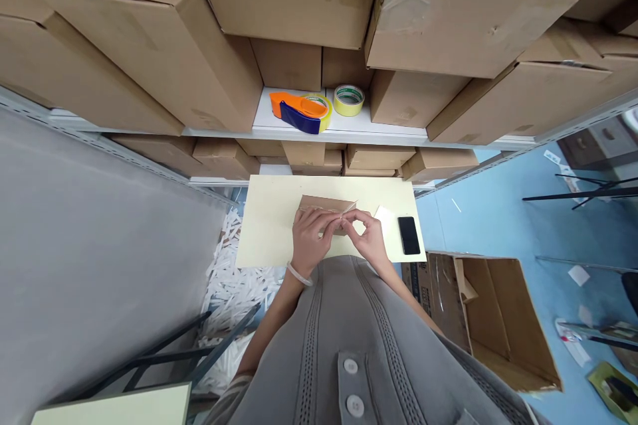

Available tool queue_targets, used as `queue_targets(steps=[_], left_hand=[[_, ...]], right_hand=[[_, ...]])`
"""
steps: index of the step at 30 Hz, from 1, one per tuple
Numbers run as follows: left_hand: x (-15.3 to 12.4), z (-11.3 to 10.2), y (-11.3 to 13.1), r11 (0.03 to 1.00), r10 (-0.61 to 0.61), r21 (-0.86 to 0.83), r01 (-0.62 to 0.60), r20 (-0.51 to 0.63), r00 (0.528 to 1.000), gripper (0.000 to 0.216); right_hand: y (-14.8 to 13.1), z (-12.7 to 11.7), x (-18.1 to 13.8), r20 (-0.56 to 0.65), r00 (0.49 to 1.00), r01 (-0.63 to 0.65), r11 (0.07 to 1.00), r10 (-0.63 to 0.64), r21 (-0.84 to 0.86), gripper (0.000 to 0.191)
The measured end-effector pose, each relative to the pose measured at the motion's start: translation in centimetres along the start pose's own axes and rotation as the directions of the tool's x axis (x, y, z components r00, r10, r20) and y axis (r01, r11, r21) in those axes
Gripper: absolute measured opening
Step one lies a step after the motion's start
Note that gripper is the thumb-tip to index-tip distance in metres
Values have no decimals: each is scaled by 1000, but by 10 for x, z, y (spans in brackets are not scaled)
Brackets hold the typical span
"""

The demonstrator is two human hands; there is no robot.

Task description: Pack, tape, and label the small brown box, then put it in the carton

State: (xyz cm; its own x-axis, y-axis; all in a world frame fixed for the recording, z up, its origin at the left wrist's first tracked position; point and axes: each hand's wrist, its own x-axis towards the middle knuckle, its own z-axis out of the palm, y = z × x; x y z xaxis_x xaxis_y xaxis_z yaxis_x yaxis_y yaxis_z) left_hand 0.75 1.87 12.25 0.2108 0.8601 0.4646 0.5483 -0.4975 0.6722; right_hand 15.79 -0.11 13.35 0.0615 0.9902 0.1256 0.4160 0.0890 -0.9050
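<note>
Left hand: my read is that the left hand [310, 236] lies curled over the small brown box [321, 202], pressing and holding it down; pale bracelet [299, 274] at the wrist.
Right hand: the right hand [367, 234] has a narrow pinch, fingertips closed on the box's thin flap [350, 207] at its right end.
Box position: flat on the cream table [269, 226], near the middle, right in front of the person's body.
Progress (judgement): the box looks formed, but the flap stands lifted, so closing is under way and not finished. I see no tape on it.
Left undone (judgement): flap to be seated. The orange and blue tape dispenser [299, 111] and yellow tape roll [349, 99] sit on the shelf [349, 129], well apart from both hands.
Table: black phone [409, 235] at the right edge, a pale slip [386, 219] beside it.
Room: stacked cartons [438, 6] fill the racking; blue floor [488, 219]; open carton [503, 319] to the right; white packing strips [232, 285] heaped to the left.
</note>
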Motion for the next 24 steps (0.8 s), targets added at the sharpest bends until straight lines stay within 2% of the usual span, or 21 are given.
queue_targets(steps=[9,15,20,24], left_hand=[[-2,1,6,999,-43,-13,43,-28,999,12],[-3,1,6,984,-175,-38,174,-15,984,16],[2,-3,-6,945,-314,-124,301,-97,944,19],[6,-7,-21,869,-459,-289,401,-171,872,20]], right_hand=[[-3,-1,2,14,999,34,999,-33,-18,10],[-6,1,3,50,998,32,999,-32,2,11],[-4,0,5,85,996,-13,994,4,108,11],[2,0,8,142,988,-108,939,64,325,10]])
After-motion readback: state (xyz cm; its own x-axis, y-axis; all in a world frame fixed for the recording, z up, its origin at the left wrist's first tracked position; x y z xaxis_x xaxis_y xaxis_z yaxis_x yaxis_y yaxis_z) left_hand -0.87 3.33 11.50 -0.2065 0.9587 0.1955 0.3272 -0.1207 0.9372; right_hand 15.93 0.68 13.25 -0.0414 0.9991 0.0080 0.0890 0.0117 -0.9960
